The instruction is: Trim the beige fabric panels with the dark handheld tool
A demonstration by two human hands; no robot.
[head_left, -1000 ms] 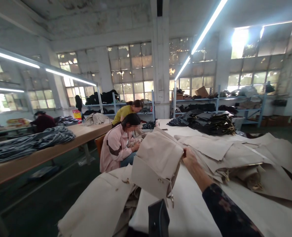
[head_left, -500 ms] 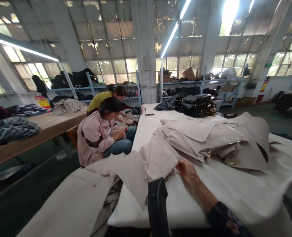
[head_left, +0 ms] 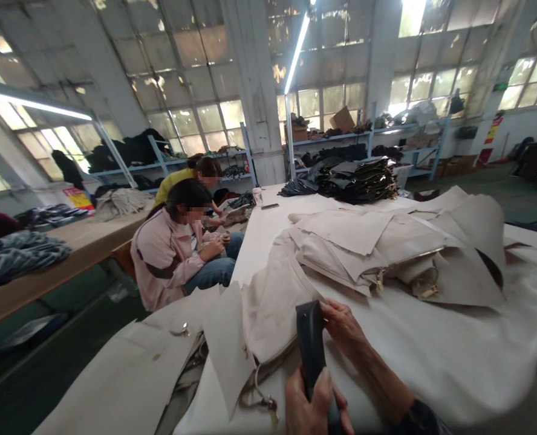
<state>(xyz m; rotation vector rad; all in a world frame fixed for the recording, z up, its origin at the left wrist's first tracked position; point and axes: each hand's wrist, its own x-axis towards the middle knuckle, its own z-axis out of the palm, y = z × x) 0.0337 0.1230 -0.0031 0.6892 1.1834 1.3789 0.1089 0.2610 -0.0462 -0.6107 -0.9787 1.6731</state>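
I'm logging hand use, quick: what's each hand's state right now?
Left hand: closed, holding a long, black, smooth strap-like piece.
Right hand: partly curled at that piece's upper end; whether it grips anything cannot be told.

It was a workshop handling leather-like goods: beige pieces [head_left: 350, 232] with metal clasps [head_left: 426, 291] lay heaped on a white desk [head_left: 268, 232] toward three o'clock, a black stack [head_left: 359, 181] stood at two, a co-worker in pink [head_left: 169, 254] bent forward near nine, and a tube light [head_left: 297, 53] hung at twelve.
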